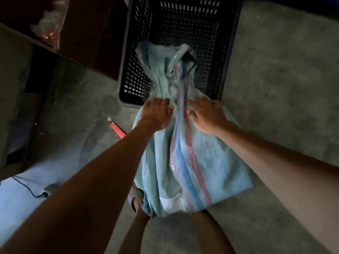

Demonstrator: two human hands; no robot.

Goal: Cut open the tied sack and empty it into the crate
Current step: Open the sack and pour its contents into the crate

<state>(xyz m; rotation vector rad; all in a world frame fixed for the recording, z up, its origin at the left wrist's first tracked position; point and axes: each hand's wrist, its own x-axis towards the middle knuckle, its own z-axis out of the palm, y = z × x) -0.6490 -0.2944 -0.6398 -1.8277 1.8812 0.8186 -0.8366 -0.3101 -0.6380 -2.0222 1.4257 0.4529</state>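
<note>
A pale green woven sack (207, 162) with red and blue stripes lies on the concrete floor, its upper end draped over the near rim of a black perforated plastic crate (185, 24). The sack's mouth gapes, with something dark showing inside it. My left hand (157, 114) rests on the sack's left side at the crate's edge, fingers spread flat. My right hand (207, 116) presses on the sack just right of the stripes, fingers apart. A red-handled cutter (117, 129) lies on the floor left of the sack, partly hidden by my left forearm.
A dark wooden shelf unit (88, 33) stands at the left, with a plastic bag (49, 24) on it. A cable (27, 187) runs along the floor at the lower left. My legs and a foot (135, 198) are below the sack. Bare concrete lies to the right.
</note>
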